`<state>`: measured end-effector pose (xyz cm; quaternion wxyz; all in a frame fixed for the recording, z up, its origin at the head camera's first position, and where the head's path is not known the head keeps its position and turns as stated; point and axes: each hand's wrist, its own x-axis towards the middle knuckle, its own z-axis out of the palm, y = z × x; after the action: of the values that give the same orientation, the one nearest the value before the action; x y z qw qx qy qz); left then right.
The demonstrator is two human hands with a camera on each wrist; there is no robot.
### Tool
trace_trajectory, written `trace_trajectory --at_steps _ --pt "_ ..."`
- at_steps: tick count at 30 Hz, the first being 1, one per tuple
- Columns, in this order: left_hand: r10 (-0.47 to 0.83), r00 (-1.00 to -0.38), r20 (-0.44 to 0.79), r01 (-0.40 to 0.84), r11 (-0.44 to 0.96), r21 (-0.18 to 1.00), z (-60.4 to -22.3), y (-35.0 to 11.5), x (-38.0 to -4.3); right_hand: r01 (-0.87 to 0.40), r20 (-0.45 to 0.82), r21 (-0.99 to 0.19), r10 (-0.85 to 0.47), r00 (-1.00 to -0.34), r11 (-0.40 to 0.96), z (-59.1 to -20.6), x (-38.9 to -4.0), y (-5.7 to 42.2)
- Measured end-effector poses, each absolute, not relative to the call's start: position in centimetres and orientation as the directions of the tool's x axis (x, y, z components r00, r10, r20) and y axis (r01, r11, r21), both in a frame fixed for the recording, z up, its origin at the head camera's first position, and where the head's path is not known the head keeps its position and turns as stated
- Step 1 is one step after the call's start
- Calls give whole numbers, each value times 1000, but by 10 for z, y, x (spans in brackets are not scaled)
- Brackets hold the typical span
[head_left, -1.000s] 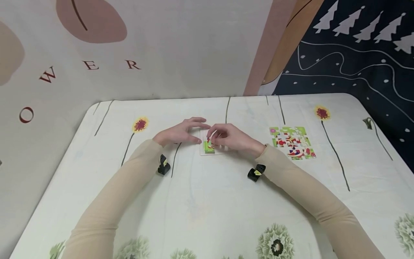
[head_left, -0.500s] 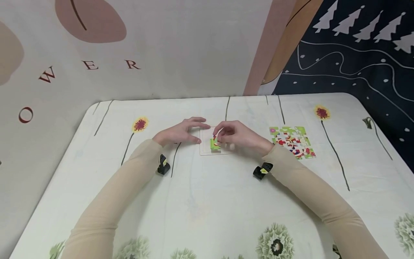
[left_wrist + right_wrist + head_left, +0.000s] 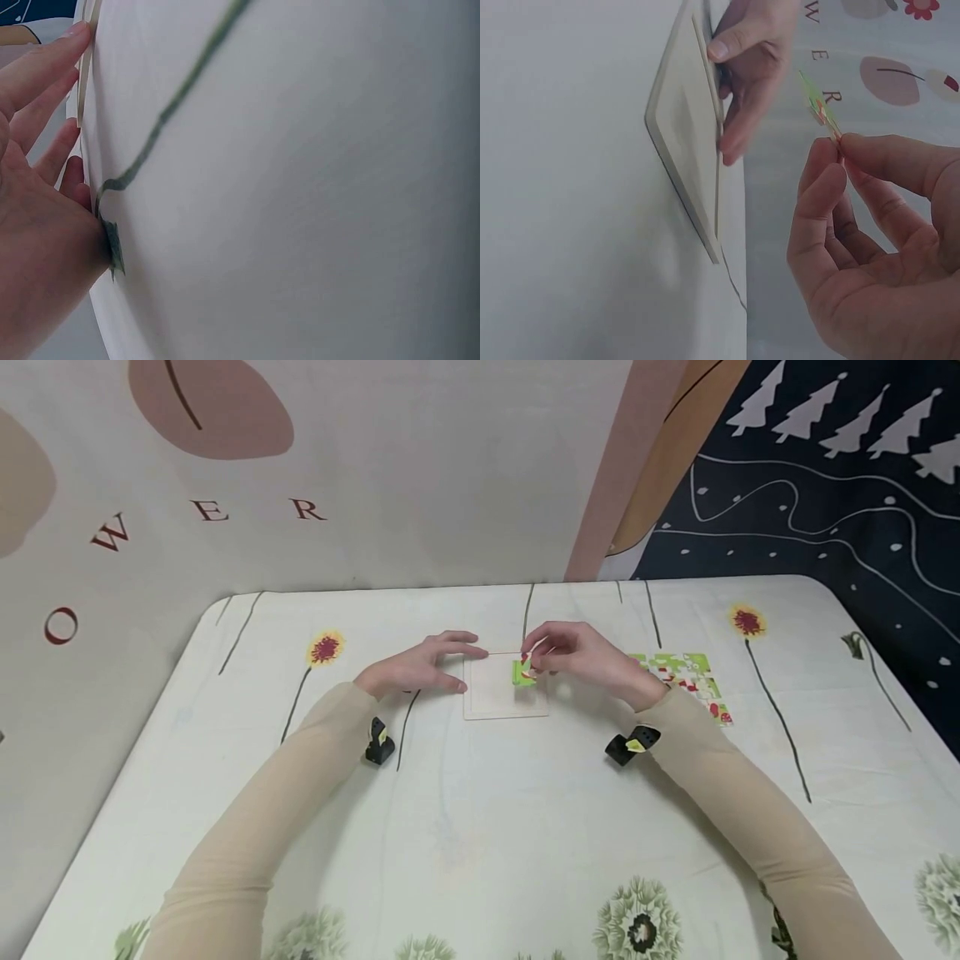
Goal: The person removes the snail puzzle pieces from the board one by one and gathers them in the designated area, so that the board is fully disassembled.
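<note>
A green jigsaw piece [image 3: 521,673] with red and white print is pinched between the thumb and fingertips of my right hand [image 3: 588,662]. In the right wrist view the jigsaw piece [image 3: 817,105] is raised well off the table, seen nearly edge-on. Below it lies a white square puzzle board [image 3: 491,700] with a thin raised rim and a bare inner face. My left hand [image 3: 412,670] rests at the board's left side, thumb and fingers spread and touching its edge. The left wrist view shows those fingers [image 3: 56,64] along the board's edge.
Right of the board lies a block of loosely fitted jigsaw pieces [image 3: 693,670], green, red and white, partly hidden behind my right wrist. A white flower-print cloth [image 3: 465,827] covers the table. A printed wall hanging [image 3: 420,485] rises behind the far edge.
My right hand has lifted the jigsaw piece off the board and moved right and away from me, baring the board's face. The left hand has stayed in place.
</note>
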<state>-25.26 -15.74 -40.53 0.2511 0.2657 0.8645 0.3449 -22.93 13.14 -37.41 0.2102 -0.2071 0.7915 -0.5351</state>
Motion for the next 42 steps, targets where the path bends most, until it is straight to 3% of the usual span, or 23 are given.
trace_trajectory --at_steps 42 --pt "635 -728 -260 268 612 744 -406 -158 -252 -87 -226 -799 -431 -874 595 -372 -207 223"
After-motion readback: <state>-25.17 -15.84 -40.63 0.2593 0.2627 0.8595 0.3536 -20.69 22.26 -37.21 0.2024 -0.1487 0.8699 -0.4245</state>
